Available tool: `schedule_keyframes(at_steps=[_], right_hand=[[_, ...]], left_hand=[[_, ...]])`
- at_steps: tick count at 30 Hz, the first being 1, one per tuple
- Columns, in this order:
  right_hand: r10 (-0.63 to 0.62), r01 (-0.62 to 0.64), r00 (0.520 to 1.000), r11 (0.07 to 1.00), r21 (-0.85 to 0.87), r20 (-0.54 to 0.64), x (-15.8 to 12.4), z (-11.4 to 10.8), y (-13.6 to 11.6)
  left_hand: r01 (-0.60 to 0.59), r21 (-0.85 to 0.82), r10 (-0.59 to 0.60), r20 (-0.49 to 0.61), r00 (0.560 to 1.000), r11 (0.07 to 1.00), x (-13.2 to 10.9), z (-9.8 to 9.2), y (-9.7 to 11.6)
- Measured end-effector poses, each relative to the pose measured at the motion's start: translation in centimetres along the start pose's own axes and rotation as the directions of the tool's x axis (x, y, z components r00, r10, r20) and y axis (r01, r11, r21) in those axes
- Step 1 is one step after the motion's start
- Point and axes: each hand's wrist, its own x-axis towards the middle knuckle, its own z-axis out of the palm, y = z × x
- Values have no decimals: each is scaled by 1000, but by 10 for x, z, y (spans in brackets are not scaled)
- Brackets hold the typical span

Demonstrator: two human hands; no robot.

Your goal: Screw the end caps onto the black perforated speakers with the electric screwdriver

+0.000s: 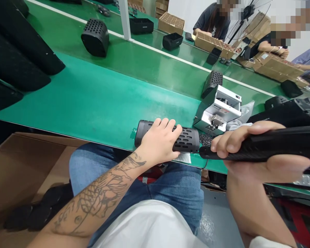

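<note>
A black perforated cylinder housing (186,140) lies on its side at the near edge of the green workbench (93,100). My left hand (160,142) wraps over its middle and holds it down. My right hand (250,148) grips a long black electric screwdriver (268,146) held level, and its tip (202,151) meets the right end of the cylinder. A small pile of dark screws (206,138) lies just behind that end.
A white screw feeder box (222,109) stands right behind the cylinder. More black perforated housings (95,37) sit farther back, and dark parts (18,58) are stacked at the left. A cardboard box (20,172) is beside my knee. Other people work across the bench with cardboard trays (214,43).
</note>
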Motion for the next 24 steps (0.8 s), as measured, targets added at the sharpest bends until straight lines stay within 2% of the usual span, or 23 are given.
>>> schedule_keyframes(at_steps=[4,13,16,19,24], right_hand=[[-40,39,999,998,-49,-35,-3,6,16],[-71,58,994,986,-154,-84,-5,15,15],[-54,41,993,991,-131,-100,-5,16,18],[-25,22,998,999,-45,-57,-2,15,22],[35,-41,994,998,52,99,5,9,26]], left_hand=[[-3,-6,3,-11,1000,1000,-1,0,0],[1,-21,-1,-4,1000,1000,0,1,0],[1,-18,-1,5,1000,1000,0,-1,0],[2,-7,-2,8,1000,1000,-1,-2,1],[-2,-1,2,16,1000,1000,-1,-3,1]])
